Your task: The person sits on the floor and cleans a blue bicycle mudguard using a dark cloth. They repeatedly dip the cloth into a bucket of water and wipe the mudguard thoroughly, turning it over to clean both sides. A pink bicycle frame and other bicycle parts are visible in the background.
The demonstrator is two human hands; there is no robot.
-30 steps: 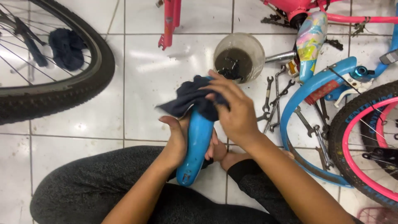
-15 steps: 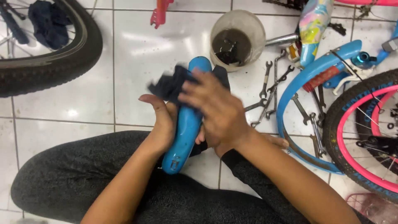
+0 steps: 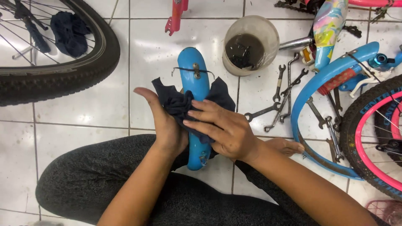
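Observation:
A curved blue bicycle mudguard [image 3: 194, 69] lies lengthwise over my lap, its far end pointing away from me with a small metal bracket on top. My left hand [image 3: 165, 123] cups its left side from below. My right hand [image 3: 222, 129] presses a dark navy rag [image 3: 178, 102] around the middle of the mudguard, fingers spread over the cloth. The near end of the mudguard [image 3: 197, 157] sticks out below my hands, above my dark grey trousers.
A plastic tub [image 3: 268, 35] of dark liquid with small parts stands ahead. Several wrenches [image 3: 280, 98] lie on the white tiles. A blue and pink child's bicycle [image 3: 356, 121] lies at right. A large black tyre [image 3: 63, 75] and another dark rag [image 3: 69, 31] are at left.
The rag and my right hand have slid down the mudguard toward me, baring its far end and bracket. The view has drifted a little.

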